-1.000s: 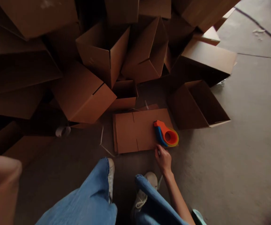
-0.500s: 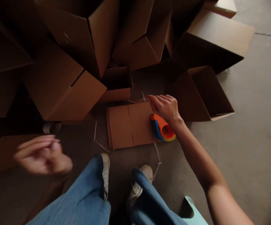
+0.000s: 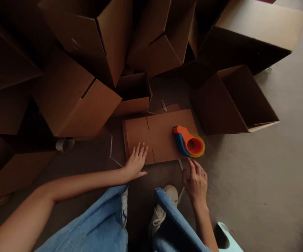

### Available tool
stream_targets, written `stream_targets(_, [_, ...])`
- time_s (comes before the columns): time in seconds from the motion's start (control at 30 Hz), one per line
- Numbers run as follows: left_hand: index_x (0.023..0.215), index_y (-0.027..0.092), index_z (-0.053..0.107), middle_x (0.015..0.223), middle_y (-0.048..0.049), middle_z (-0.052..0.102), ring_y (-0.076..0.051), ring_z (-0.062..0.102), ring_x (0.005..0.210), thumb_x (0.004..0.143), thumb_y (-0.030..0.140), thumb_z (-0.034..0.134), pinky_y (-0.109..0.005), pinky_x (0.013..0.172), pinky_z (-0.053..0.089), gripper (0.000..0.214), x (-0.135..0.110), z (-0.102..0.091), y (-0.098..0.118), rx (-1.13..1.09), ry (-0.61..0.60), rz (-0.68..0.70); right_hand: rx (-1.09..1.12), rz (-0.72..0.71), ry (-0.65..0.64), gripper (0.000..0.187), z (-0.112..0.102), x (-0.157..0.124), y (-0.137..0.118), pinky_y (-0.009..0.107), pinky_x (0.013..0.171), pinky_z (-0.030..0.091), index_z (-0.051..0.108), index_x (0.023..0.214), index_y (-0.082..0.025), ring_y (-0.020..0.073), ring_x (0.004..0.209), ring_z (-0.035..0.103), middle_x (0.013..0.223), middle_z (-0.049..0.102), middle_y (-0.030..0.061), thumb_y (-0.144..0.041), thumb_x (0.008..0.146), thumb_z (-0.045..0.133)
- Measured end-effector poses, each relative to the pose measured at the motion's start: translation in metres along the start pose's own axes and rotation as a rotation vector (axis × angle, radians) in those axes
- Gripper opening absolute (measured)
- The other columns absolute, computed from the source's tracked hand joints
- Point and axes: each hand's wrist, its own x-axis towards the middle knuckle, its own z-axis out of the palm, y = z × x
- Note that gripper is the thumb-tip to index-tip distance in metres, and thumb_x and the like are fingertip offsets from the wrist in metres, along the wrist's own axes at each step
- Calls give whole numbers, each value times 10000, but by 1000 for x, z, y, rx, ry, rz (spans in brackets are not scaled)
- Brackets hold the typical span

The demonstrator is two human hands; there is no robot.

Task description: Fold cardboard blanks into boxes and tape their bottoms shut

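Note:
Flattened cardboard boxes [image 3: 164,131] lie in a low stack on the floor before my feet. My left hand [image 3: 136,162] is open, its fingers spread over the stack's near left edge; I cannot tell if it presses on it. On the right part of the stack rests an orange and blue tape dispenser [image 3: 189,141], with a yellow rim. Just below the dispenser is my right hand [image 3: 196,178], holding nothing that I can see, fingers loosely bent and apart. A pale strap [image 3: 181,164] sticks out from under the stack near it.
Several opened cardboard boxes [image 3: 76,101] crowd the far side and left. A small open box [image 3: 133,101] stands behind the stack, another box [image 3: 219,101] to its right. A tape roll [image 3: 64,144] lies at left. A light turquoise object [image 3: 228,238] is at bottom right.
My left hand has moved right to the stack's near edge and its fingers have spread. My right hand has come back from beyond the tape dispenser to its near side.

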Motion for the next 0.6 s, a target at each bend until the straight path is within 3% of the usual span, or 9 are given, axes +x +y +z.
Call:
stream_targets(0.1, [1560,-41,237,1600,-347,124,-496,168,1501,713,511,826,-612,1178,294,1170,21,13,22,80,-80,-189,18,70,55,448,-3,15,-5,432,978,463,476,1411,-132,302,1222,576,1345,594,203,-323,1008,446])
stream_targets(0.2, [1535,-26,322,1559,-354,258,-458,347,1453,866,320,698,-567,1100,424,842,34,21,30,81,-91,-254,52,85,56,486,-6,50,0,423,1020,450,477,1380,-126,299,1241,568,1317,611,192,-428,998,489])
stream_targets(0.33, [1511,-49,350,1529,-363,308,-442,388,1434,881,204,648,-529,1083,450,741,40,26,24,68,-76,-222,-41,93,-213,561,6,82,11,472,937,478,582,1191,-81,342,1039,627,1113,670,221,-577,948,489])
stream_targets(0.43, [1485,-91,360,1507,-392,308,-483,395,1414,851,194,678,-533,1041,480,765,41,25,21,57,-77,-198,-51,75,-329,424,20,79,13,525,1051,405,607,1164,-81,330,1013,640,1044,691,206,-426,971,455])
stream_targets(0.5, [1475,-88,385,1500,-393,321,-499,409,1398,838,200,686,-538,1005,501,761,41,22,19,55,-77,-178,8,109,-294,363,25,66,14,519,1113,361,611,1188,-108,306,1040,643,1050,704,177,-345,968,447])
stream_targets(0.6, [1473,-54,422,1496,-382,342,-517,423,1382,818,217,697,-569,969,515,761,39,15,18,59,-71,-141,119,192,-169,365,23,38,20,490,1073,417,619,1206,-154,292,1088,627,1085,712,144,-370,968,448])
